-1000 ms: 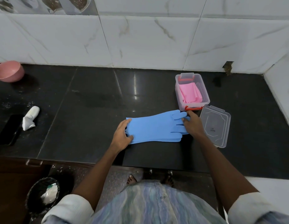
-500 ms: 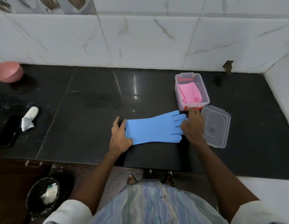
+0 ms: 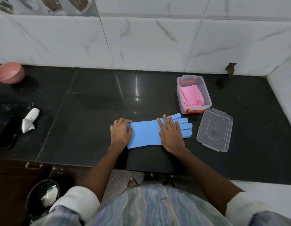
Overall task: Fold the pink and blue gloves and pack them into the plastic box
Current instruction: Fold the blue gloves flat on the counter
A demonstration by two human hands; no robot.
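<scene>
So the right hand [image 3: 171, 136] was over by the fingertips of the blue gloves [image 3: 146, 134] a second ago, now it's slid inward and lies flat across the palm part. The left hand [image 3: 120, 133] went from open at the cuff to curled over that edge.

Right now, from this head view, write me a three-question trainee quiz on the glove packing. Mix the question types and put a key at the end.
1. True or false: the pink gloves already lie inside the plastic box.
2. Multiple choice: the right hand is
A. lifting the lid
B. pressing flat on the blue gloves
C. reaching into the box
3. Fill in: the clear lid lies on the black counter, to the ___ of the blue gloves.

Key
1. True
2. B; the left hand holds the cuff end.
3. right
</scene>
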